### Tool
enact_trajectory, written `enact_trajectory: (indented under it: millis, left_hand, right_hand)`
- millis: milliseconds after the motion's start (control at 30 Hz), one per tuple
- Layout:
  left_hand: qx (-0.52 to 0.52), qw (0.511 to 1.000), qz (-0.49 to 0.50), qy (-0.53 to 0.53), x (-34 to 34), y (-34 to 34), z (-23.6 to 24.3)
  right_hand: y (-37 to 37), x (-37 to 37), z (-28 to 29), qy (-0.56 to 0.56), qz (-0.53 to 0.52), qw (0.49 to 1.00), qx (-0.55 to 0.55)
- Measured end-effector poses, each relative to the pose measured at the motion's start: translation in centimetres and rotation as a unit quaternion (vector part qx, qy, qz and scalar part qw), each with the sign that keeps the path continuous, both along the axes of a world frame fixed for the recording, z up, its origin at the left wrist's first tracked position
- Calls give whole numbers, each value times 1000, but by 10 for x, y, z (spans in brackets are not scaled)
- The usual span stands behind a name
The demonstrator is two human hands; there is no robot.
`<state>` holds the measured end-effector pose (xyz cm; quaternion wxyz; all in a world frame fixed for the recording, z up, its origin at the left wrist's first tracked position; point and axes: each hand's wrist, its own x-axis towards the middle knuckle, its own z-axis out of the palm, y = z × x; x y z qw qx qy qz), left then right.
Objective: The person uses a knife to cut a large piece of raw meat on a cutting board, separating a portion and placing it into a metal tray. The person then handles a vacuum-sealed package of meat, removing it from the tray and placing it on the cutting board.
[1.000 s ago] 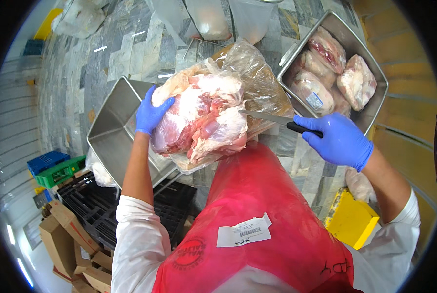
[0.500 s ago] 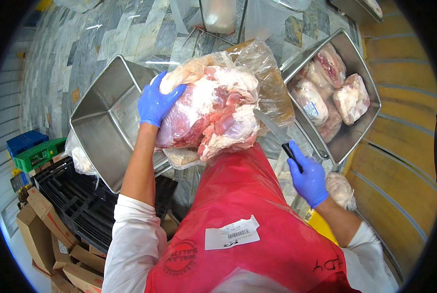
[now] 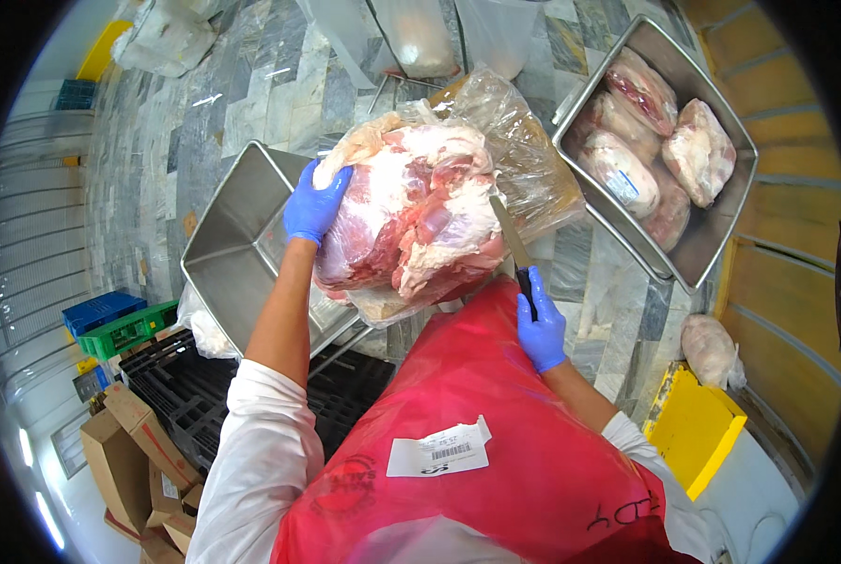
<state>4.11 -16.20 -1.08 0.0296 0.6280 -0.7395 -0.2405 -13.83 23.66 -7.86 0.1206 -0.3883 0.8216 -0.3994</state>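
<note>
A large raw piece of meat (image 3: 383, 221), pink with thick white fat, lies in front of me on clear plastic sheeting (image 3: 526, 132). My left hand (image 3: 313, 205), in a blue glove, grips the meat's left edge, with the thumb on top. In my gloved right hand (image 3: 541, 331) is a knife (image 3: 513, 233) held by its black handle. Its blade points up and away from me, and the tip is at the meat's right side. I cannot tell whether the tip touches the meat. The plastic hides most of the surface beneath.
At the left stands a deep steel tub (image 3: 216, 246). Another steel tub (image 3: 729, 228) at the right holds several wrapped meat pieces. Black pallets (image 3: 181, 395) and cardboard boxes (image 3: 120, 461) are at lower left. A yellow bin (image 3: 688, 432) and a wrapped piece (image 3: 710, 350) sit lower right.
My right hand has moved left and slightly up with the knife, bringing it closer to the meat. My left hand keeps its hold on the meat's left edge. The view has shifted a little.
</note>
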Motion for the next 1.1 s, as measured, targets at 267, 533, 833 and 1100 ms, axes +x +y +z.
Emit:
enact_trajectory:
  millis: [267,533,833,1100]
  left_hand:
    - [-10,1000,3,-16,2,-5,-9]
    - [-83,995,-37,-50,1,-4,-12]
    - [-141,987,-77,-19,4,12,-12]
    - [-160,987,-28,-10,-11,27,-5]
  right_hand:
    - [-1,14,-41,-135,10,990,-49]
    - [8,-41,-47,-141,66,986,-63]
    - [27,-176,146,-185,199,953,137]
    - [-57,-157,225,52,290,928,230]
